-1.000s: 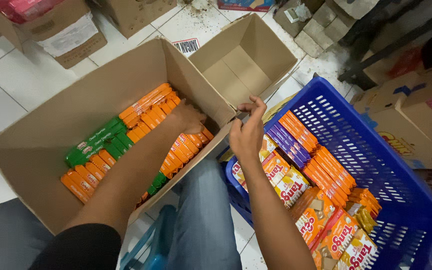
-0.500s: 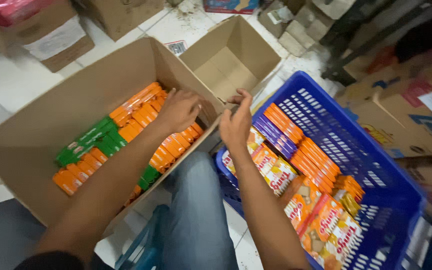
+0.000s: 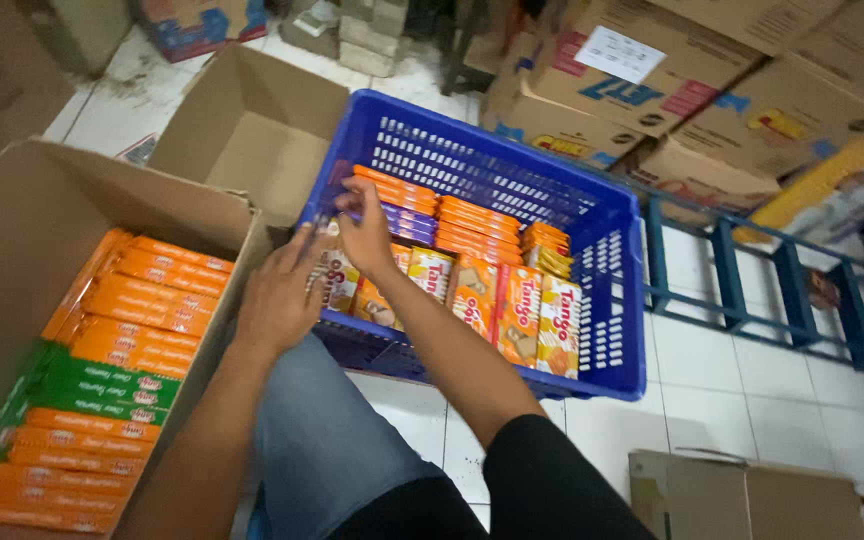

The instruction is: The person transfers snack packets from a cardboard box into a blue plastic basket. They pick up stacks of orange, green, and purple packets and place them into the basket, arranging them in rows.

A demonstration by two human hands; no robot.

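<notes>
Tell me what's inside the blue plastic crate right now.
The blue crate holds rows of orange packs, a few purple packs and upright orange-and-white wafer boxes. The right hand and left hand cover its near-left corner; lower layers are hidden.

White tiled floor (image 3: 722, 385), stacked cartons (image 3: 752, 110), blue rack (image 3: 752, 290).

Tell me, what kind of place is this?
Probably a shop's stockroom. Cardboard cartons are piled on the tiled floor, an open box holds rows of orange and green snack packs, and both hands reach into a blue crate of snacks.
</notes>
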